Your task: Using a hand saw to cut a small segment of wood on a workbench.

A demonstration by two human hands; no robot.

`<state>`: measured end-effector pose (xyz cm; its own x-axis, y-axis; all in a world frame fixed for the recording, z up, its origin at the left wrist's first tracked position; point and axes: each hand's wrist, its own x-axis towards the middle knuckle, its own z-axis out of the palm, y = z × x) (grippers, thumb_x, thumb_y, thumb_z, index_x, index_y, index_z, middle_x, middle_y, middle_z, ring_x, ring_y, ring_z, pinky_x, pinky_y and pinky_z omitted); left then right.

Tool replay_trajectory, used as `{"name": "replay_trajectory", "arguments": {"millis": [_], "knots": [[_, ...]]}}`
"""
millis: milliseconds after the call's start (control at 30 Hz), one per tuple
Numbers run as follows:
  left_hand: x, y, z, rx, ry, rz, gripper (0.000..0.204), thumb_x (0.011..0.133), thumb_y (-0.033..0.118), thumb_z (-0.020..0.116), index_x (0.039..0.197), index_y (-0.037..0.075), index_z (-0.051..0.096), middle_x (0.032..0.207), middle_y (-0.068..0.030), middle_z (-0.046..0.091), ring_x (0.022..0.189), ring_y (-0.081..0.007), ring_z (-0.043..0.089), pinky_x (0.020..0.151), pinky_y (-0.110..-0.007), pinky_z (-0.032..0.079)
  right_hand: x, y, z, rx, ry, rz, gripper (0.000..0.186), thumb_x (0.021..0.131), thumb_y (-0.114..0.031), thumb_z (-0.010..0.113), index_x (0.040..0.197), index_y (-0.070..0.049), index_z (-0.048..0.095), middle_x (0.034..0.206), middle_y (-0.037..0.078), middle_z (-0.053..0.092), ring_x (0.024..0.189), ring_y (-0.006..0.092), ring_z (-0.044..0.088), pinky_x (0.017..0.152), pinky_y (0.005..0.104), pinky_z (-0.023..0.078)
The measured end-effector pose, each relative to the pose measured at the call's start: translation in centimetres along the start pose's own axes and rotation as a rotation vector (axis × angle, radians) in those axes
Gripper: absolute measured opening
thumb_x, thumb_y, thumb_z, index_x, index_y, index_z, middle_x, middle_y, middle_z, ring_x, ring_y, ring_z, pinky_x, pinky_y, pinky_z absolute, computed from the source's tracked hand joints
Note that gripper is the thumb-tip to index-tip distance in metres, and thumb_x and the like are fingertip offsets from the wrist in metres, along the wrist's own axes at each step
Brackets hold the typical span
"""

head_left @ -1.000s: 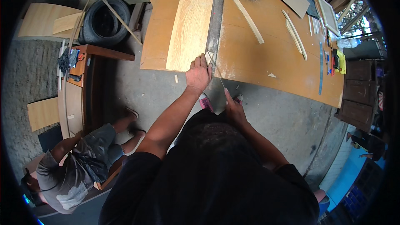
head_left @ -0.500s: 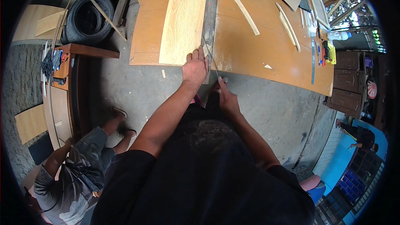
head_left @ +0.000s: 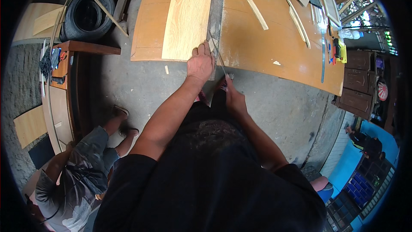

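My left hand [head_left: 200, 63] bears down at the table's near edge, with its fingers curled together. Its fingertips press a small pale wood piece [head_left: 213, 43] onto a long grey bar [head_left: 217, 6]. A light wood-grain board [head_left: 186, 19] lies flat just left of the bar, touching or close to those fingers. Closed around the near end of a thin, dark, long tool [head_left: 221, 57] is my right hand [head_left: 234, 100]. The tool slants up and left, and its far end meets the wood piece beside my left fingers. Whether it is a file or a saw I cannot tell.
Narrow wood strips [head_left: 251, 4] lie on the brown table [head_left: 274, 51], with a yellow-handled tool [head_left: 342, 51] at its right edge. On the left are a wooden bench [head_left: 94, 48], stacked tyres [head_left: 88, 15] and a seated person [head_left: 83, 163]. Another person [head_left: 367, 143] is far right.
My right hand and the tool have shifted slightly. My left hand keeps its hold at the bar. The whole view has moved a little, so the table sits higher.
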<state>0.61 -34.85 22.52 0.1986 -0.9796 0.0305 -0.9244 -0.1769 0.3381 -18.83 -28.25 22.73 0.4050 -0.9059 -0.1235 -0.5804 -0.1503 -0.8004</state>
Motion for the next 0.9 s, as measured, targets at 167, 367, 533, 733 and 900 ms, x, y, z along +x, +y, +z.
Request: {"name": "replay_trajectory", "arguments": {"millis": [167,367,533,733,900], "knots": [[0.3,0.0,0.3,0.039,-0.021,0.017,0.056,0.096,0.028,0.053,0.14,-0.005,0.041,0.115,-0.0151,0.054,0.104,-0.0329,0.059,0.074,-0.043,0.059,7.1,-1.1,0.9,-0.065,-0.016,-0.041,0.05,0.102,-0.016,0.046,0.151,-0.016,0.038,0.086,0.027,0.064,0.075,0.046,0.064,0.069,0.0532,0.049],[0.4,-0.2,0.2,0.076,-0.061,0.037,0.056,0.097,0.028,0.052,0.14,-0.006,0.042,0.115,-0.0154,0.055,0.104,-0.0325,0.059,0.073,-0.042,0.059,-1.6,0.1,0.3,0.011,-0.034,0.084,0.053,0.1,-0.012,0.045,0.152,-0.016,0.036,0.09,0.032,0.062,0.081,0.046,0.065,0.075,0.0514,0.05],[0.2,-0.5,0.7,0.073,-0.028,0.068,0.056,0.096,0.029,0.052,0.14,-0.006,0.042,0.113,-0.0155,0.056,0.104,-0.0321,0.06,0.072,-0.042,0.06,1.0,-0.1,0.9,0.04,-0.013,0.046,0.051,0.101,-0.015,0.047,0.151,-0.016,0.039,0.089,0.028,0.065,0.078,0.0465,0.065,0.072,0.0492,0.052],[0.4,0.1,-0.1,0.057,-0.031,0.033,0.055,0.094,0.025,0.053,0.137,-0.008,0.045,0.112,-0.0151,0.056,0.101,-0.0328,0.06,0.074,-0.04,0.059,5.7,-1.4,1.4,-0.039,0.0,0.028,0.053,0.1,-0.013,0.049,0.152,-0.017,0.038,0.087,0.028,0.065,0.08,0.0451,0.066,0.071,0.0486,0.052],[0.6,0.1,-0.1,0.056,-0.016,0.033,0.054,0.094,0.026,0.054,0.136,-0.008,0.046,0.111,-0.0148,0.056,0.101,-0.0324,0.06,0.073,-0.041,0.059,-2.9,1.4,1.1,-0.017,-0.051,0.114,0.053,0.1,-0.013,0.05,0.152,-0.017,0.038,0.087,0.028,0.065,0.079,0.0441,0.066,0.07,0.0478,0.051]]}}
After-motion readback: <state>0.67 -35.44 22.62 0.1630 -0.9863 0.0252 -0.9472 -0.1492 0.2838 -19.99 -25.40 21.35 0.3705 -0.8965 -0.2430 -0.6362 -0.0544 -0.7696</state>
